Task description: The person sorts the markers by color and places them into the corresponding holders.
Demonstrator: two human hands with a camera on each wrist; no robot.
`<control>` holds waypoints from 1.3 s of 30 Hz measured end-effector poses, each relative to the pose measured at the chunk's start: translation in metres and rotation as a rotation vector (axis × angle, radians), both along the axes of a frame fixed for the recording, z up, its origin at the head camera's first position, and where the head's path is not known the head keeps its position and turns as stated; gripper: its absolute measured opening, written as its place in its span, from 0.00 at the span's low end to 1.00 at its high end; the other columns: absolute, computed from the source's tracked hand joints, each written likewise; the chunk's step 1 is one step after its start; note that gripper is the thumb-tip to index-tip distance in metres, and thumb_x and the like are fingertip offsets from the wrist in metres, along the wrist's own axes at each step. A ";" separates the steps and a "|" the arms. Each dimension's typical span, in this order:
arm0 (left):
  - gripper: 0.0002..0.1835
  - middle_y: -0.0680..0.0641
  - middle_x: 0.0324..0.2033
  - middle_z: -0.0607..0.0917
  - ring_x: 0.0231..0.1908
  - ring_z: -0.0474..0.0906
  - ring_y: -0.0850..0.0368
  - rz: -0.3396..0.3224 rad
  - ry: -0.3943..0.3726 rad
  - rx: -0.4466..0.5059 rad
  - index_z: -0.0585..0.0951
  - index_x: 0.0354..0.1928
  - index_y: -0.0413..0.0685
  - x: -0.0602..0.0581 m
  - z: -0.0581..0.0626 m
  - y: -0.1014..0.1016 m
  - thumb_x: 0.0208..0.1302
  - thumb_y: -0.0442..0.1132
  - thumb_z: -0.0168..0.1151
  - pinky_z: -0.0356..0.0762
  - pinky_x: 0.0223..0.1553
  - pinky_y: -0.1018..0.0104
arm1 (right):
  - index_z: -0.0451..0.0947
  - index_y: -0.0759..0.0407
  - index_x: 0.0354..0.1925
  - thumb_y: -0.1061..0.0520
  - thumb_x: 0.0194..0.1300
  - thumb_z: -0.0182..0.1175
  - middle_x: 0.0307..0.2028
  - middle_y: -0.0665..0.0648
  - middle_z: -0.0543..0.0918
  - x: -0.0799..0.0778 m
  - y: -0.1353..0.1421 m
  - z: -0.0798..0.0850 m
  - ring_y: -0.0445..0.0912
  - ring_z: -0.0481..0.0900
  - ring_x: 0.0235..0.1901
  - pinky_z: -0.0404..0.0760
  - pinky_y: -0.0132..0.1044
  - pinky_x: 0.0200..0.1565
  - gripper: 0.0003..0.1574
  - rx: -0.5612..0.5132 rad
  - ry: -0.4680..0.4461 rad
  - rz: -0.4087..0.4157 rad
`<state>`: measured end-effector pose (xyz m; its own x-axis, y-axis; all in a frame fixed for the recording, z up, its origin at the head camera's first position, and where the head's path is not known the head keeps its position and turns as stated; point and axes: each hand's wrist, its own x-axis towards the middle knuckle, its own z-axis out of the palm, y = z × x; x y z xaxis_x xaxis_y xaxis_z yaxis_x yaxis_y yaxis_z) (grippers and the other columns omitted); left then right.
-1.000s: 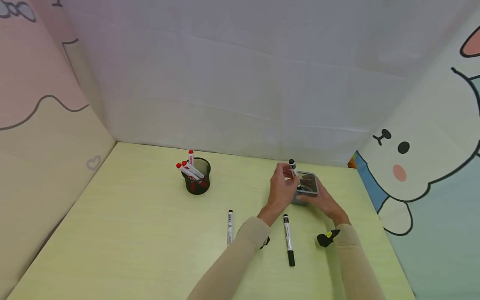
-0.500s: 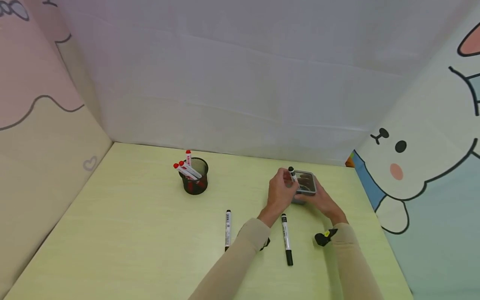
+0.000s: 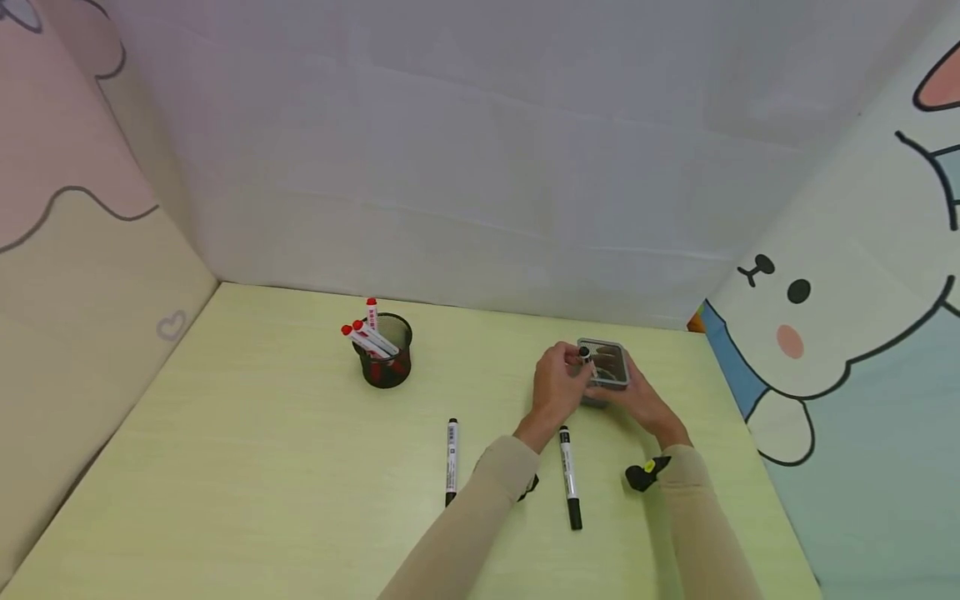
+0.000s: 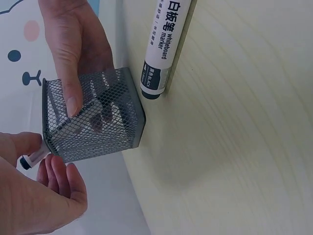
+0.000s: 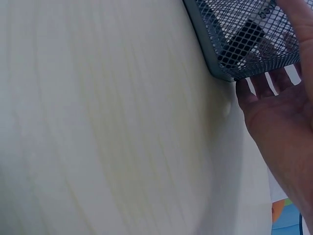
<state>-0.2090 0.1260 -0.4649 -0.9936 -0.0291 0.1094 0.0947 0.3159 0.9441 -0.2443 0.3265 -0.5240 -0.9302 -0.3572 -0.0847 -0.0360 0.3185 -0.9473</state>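
Note:
At the right of the table in the head view, my left hand (image 3: 555, 390) pinches a black-capped whiteboard marker (image 3: 586, 357) between thumb and fingers. Most of that marker (image 4: 37, 157) is inside a square grey mesh pen holder (image 4: 100, 131), its capped end sticking out past the rim. My right hand (image 3: 643, 406) grips the pen holder from its right side, the thumb along one wall in the left wrist view. Through the mesh in the right wrist view, a slanted dark marker end (image 5: 243, 38) shows near the bottom of the holder.
Two black-and-white markers lie on the table: one marker (image 3: 570, 479) between my forearms, another marker (image 3: 452, 457) left of my left forearm. A round black mesh cup (image 3: 385, 375) with several red-capped markers stands farther left. A white wall (image 3: 465, 183) rises behind the table.
My left hand has lowered the marker into the pen holder, so less of it stands above the rim. The right hand keeps its grip. The head view has shifted slightly.

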 end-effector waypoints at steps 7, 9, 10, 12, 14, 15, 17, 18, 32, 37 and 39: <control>0.14 0.49 0.37 0.83 0.37 0.80 0.57 0.003 -0.052 0.034 0.80 0.51 0.42 0.000 -0.002 -0.001 0.67 0.37 0.69 0.79 0.37 0.67 | 0.48 0.49 0.80 0.55 0.68 0.70 0.70 0.62 0.66 -0.001 -0.001 -0.002 0.56 0.66 0.67 0.71 0.42 0.62 0.55 0.019 0.002 -0.006; 0.15 0.49 0.36 0.83 0.37 0.80 0.58 0.009 -0.052 0.037 0.79 0.51 0.42 0.001 -0.003 -0.001 0.66 0.37 0.69 0.79 0.37 0.67 | 0.48 0.49 0.80 0.54 0.68 0.70 0.71 0.62 0.65 -0.001 -0.001 -0.002 0.57 0.65 0.68 0.67 0.49 0.65 0.55 0.028 -0.005 -0.009; 0.15 0.49 0.36 0.83 0.37 0.80 0.58 0.012 -0.054 0.033 0.79 0.51 0.42 0.001 -0.003 -0.002 0.66 0.36 0.69 0.78 0.37 0.67 | 0.48 0.48 0.80 0.54 0.67 0.71 0.71 0.61 0.65 -0.001 -0.002 -0.002 0.57 0.64 0.69 0.65 0.52 0.66 0.56 0.030 -0.008 -0.013; 0.15 0.49 0.37 0.83 0.36 0.79 0.58 0.014 -0.058 0.021 0.79 0.52 0.41 0.002 -0.002 -0.002 0.66 0.36 0.69 0.78 0.37 0.67 | 0.48 0.48 0.80 0.54 0.67 0.71 0.72 0.61 0.65 0.000 -0.002 -0.001 0.58 0.63 0.70 0.62 0.58 0.68 0.56 0.030 -0.011 -0.019; 0.16 0.49 0.37 0.82 0.36 0.78 0.59 0.016 -0.068 0.005 0.78 0.53 0.41 0.004 0.001 -0.002 0.66 0.36 0.68 0.77 0.36 0.67 | 0.47 0.48 0.80 0.54 0.67 0.71 0.73 0.61 0.63 0.000 -0.002 -0.001 0.58 0.61 0.70 0.62 0.58 0.68 0.57 0.031 -0.008 -0.016; 0.16 0.49 0.37 0.82 0.35 0.77 0.59 0.015 -0.071 -0.004 0.78 0.53 0.41 0.005 0.002 -0.002 0.66 0.36 0.67 0.76 0.36 0.67 | 0.47 0.49 0.81 0.55 0.68 0.70 0.73 0.61 0.63 0.000 -0.001 0.000 0.58 0.61 0.71 0.63 0.57 0.68 0.56 0.030 -0.001 -0.008; 0.16 0.49 0.37 0.81 0.34 0.76 0.59 0.017 -0.069 -0.017 0.78 0.53 0.40 0.007 0.005 -0.002 0.66 0.36 0.66 0.75 0.36 0.67 | 0.47 0.49 0.81 0.56 0.68 0.69 0.74 0.62 0.62 -0.001 -0.001 -0.001 0.56 0.62 0.70 0.67 0.49 0.66 0.55 0.029 0.015 0.006; 0.16 0.48 0.37 0.81 0.34 0.76 0.59 0.017 -0.061 -0.020 0.78 0.53 0.40 0.009 0.006 -0.002 0.65 0.35 0.66 0.75 0.36 0.67 | 0.48 0.50 0.81 0.57 0.69 0.69 0.73 0.62 0.63 -0.001 -0.001 -0.001 0.55 0.64 0.69 0.69 0.45 0.64 0.54 0.022 0.023 0.017; 0.11 0.44 0.37 0.84 0.35 0.79 0.57 -0.003 0.003 0.016 0.80 0.49 0.37 0.019 0.019 -0.015 0.69 0.35 0.62 0.76 0.35 0.67 | 0.52 0.49 0.79 0.58 0.66 0.71 0.70 0.61 0.66 0.000 -0.001 0.001 0.50 0.67 0.65 0.73 0.29 0.56 0.53 0.006 0.012 0.009; 0.11 0.43 0.38 0.84 0.33 0.77 0.59 -0.026 0.018 -0.015 0.81 0.49 0.38 0.022 0.021 -0.021 0.71 0.37 0.60 0.75 0.33 0.68 | 0.51 0.50 0.79 0.58 0.66 0.72 0.70 0.62 0.67 0.000 -0.001 0.001 0.53 0.67 0.64 0.73 0.30 0.57 0.54 0.039 0.009 -0.014; 0.11 0.45 0.37 0.83 0.32 0.76 0.60 -0.027 0.020 -0.028 0.81 0.49 0.38 0.024 0.022 -0.024 0.71 0.38 0.60 0.75 0.33 0.68 | 0.50 0.50 0.80 0.57 0.66 0.72 0.70 0.62 0.66 0.000 -0.001 0.001 0.54 0.66 0.65 0.72 0.34 0.58 0.55 0.049 0.009 -0.017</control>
